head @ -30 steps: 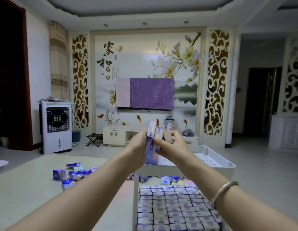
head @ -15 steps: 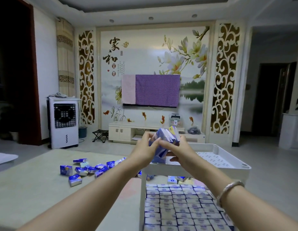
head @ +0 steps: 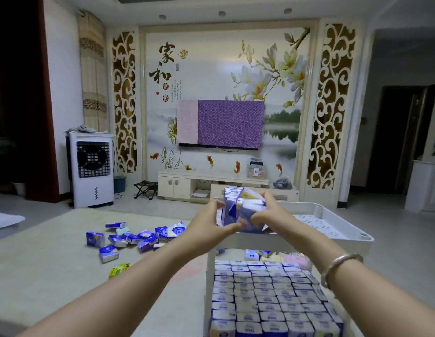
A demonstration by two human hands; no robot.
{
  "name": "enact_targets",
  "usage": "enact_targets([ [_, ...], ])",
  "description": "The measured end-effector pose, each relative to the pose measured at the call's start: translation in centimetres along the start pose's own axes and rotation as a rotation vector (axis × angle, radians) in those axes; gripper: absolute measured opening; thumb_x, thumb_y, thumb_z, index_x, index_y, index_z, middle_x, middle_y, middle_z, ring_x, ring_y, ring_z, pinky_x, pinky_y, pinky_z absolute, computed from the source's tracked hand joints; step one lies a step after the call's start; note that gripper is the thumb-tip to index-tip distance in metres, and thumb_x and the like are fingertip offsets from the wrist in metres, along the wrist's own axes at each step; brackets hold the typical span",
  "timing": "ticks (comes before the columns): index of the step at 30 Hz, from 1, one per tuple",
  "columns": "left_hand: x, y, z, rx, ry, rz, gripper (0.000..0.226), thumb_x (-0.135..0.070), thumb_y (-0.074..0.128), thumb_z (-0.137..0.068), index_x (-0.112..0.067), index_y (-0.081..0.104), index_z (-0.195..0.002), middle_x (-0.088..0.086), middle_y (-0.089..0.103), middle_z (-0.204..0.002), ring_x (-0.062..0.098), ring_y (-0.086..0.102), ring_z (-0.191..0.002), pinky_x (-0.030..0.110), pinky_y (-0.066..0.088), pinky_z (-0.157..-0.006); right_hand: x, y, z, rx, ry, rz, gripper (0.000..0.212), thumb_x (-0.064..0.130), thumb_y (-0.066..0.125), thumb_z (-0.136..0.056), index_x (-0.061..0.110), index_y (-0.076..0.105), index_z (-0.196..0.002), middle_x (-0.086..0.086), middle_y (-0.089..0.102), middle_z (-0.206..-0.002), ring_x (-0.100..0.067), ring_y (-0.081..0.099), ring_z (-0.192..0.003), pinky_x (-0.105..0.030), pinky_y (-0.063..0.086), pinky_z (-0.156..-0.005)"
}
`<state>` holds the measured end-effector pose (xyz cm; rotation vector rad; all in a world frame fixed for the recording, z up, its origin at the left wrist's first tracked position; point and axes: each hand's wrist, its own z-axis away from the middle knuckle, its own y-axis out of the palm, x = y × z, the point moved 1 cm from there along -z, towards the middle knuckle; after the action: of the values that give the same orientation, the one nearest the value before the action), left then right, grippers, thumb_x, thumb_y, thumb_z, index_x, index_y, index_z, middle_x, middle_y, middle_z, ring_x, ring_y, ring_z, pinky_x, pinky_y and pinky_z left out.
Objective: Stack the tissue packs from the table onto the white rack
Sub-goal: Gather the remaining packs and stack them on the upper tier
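Two hands hold one bundle of tissue packs [head: 240,210] over the near left corner of the white rack [head: 333,229] top tray. The left hand [head: 209,221] clasps the bundle's left side with curled fingers, thumb toward the front; the right hand [head: 267,215] grips the right side, fingers curled over the top. Half a second ago the bundle sat higher and more fanned out; it is now lower, close to the tray floor, with its packs pressed closer together. The packs stand on edge, long sides upright and flat faces side by side, the right ones tipped rightward. A bracelet [head: 338,267] circles the right wrist.

Below the tray, the rack's lower shelf is filled with rows of packs [head: 267,297] in blue and white; their printing is too small to read. Left of the rack, loose packs [head: 138,237] lie scattered on the counter [head: 41,263], with a yellow-green packet [head: 119,269] nearer the camera. Beyond the rack, the wall mural [head: 226,93] bears large black characters "家和" and smaller red seals. A purple cloth [head: 230,124] covers the television.
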<state>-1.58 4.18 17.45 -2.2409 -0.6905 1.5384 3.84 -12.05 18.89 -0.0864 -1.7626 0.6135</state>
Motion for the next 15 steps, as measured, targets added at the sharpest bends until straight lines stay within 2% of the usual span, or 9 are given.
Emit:
enact_targets([
  [2, 0.2, 0.1, 0.0, 0.024, 0.002, 0.005, 0.061, -0.041, 0.069, -0.082, -0.024, 0.043, -0.134, -0.014, 0.051, -0.120, 0.005, 0.054, -0.101, 0.017, 0.042, -0.074, 0.0, 0.4, -0.1, 0.030, 0.024, 0.129, 0.057, 0.015, 0.056, -0.060, 0.021, 0.037, -0.113, -0.008, 0.045, -0.115, -0.016, 0.051, -0.092, -0.025, 0.045, -0.069],
  [4, 0.4, 0.2, -0.1, 0.039, 0.015, -0.022, 0.052, -0.041, 0.064, -0.087, -0.029, 0.045, -0.134, -0.010, 0.054, -0.129, 0.008, 0.055, -0.102, 0.020, 0.042, -0.072, 0.0, 0.8, -0.4, 0.024, 0.040, 0.182, 0.063, 0.017, 0.058, -0.064, 0.021, 0.032, -0.121, -0.008, 0.039, -0.122, -0.017, 0.048, -0.100, -0.024, 0.044, -0.071],
  [6, 0.6, 0.6, -0.2, 0.060, 0.011, -0.080, 0.047, -0.039, 0.056, -0.092, -0.028, 0.044, -0.137, -0.005, 0.049, -0.136, 0.012, 0.050, -0.109, 0.025, 0.040, -0.082, -0.2, 0.9, -0.7, 0.028, 0.069, 0.122, 0.066, 0.007, 0.057, -0.079, 0.017, 0.020, -0.133, -0.010, 0.044, -0.122, -0.018, 0.050, -0.104, -0.021, 0.045, -0.073],
  [7, 0.8, 0.7, -0.4, 0.069, 0.002, -0.102, 0.046, -0.037, 0.052, -0.094, -0.027, 0.043, -0.138, -0.002, 0.047, -0.139, 0.015, 0.048, -0.114, 0.027, 0.040, -0.088, -0.3, 0.9, -0.6, 0.045, 0.077, 0.103, 0.065, 0.004, 0.054, -0.084, 0.015, 0.017, -0.135, -0.007, 0.048, -0.115, -0.015, 0.051, -0.099, -0.019, 0.044, -0.071],
  [9, 1.2, 1.0, -0.8, 0.077, -0.016, -0.127, 0.044, -0.034, 0.049, -0.095, -0.027, 0.042, -0.139, 0.002, 0.049, -0.137, 0.020, 0.049, -0.117, 0.031, 0.042, -0.095, -0.4, 0.9, -0.5, 0.085, 0.079, 0.107, 0.053, 0.002, 0.051, -0.086, 0.012, 0.027, -0.132, 0.000, 0.053, -0.104, -0.009, 0.051, -0.090, -0.018, 0.043, -0.070],
  [10, 1.3, 1.0, -0.9, 0.076, -0.019, -0.139, 0.042, -0.033, 0.047, -0.096, -0.027, 0.043, -0.137, 0.003, 0.050, -0.134, 0.021, 0.050, -0.115, 0.033, 0.043, -0.096, -0.2, 0.9, -0.4, 0.105, 0.074, 0.118, 0.050, 0.002, 0.051, -0.084, 0.012, 0.032, -0.130, 0.000, 0.054, -0.105, -0.009, 0.052, -0.092, -0.020, 0.045, -0.073],
  [12, 1.6, 1.0, -1.2, 0.077, -0.033, -0.191, 0.040, -0.032, 0.043, -0.096, -0.029, 0.045, -0.136, 0.003, 0.052, -0.132, 0.022, 0.050, -0.115, 0.037, 0.043, -0.099, -0.1, 1.0, -0.3, 0.124, 0.058, 0.158, 0.058, 0.009, 0.055, -0.077, 0.014, 0.037, -0.132, -0.002, 0.056, -0.115, -0.016, 0.055, -0.104, -0.028, 0.048, -0.089],
  [13, 1.7, 1.1, -1.4, 0.077, -0.042, -0.260, 0.041, -0.032, 0.040, -0.097, -0.029, 0.044, -0.137, 0.004, 0.052, -0.134, 0.024, 0.047, -0.121, 0.041, 0.038, -0.105, -0.2, 1.1, -0.4, 0.122, 0.059, 0.165, 0.064, 0.013, 0.056, -0.073, 0.016, 0.036, -0.134, -0.002, 0.056, -0.119, -0.018, 0.054, -0.110, -0.032, 0.046, -0.097],
  [15, 1.9, 1.2, -1.8, 0.086, -0.029, -0.462, 0.048, -0.033, 0.033, -0.097, -0.028, 0.033, -0.145, 0.004, 0.042, -0.148, 0.023, 0.023, -0.143, 0.047, 0.015, -0.118, -0.2, 1.1, -0.5, 0.140, 0.056, 0.138, 0.064, 0.012, 0.055, -0.075, 0.018, 0.034, -0.134, -0.001, 0.056, -0.120, -0.017, 0.053, -0.112, -0.032, 0.043, -0.099],
])
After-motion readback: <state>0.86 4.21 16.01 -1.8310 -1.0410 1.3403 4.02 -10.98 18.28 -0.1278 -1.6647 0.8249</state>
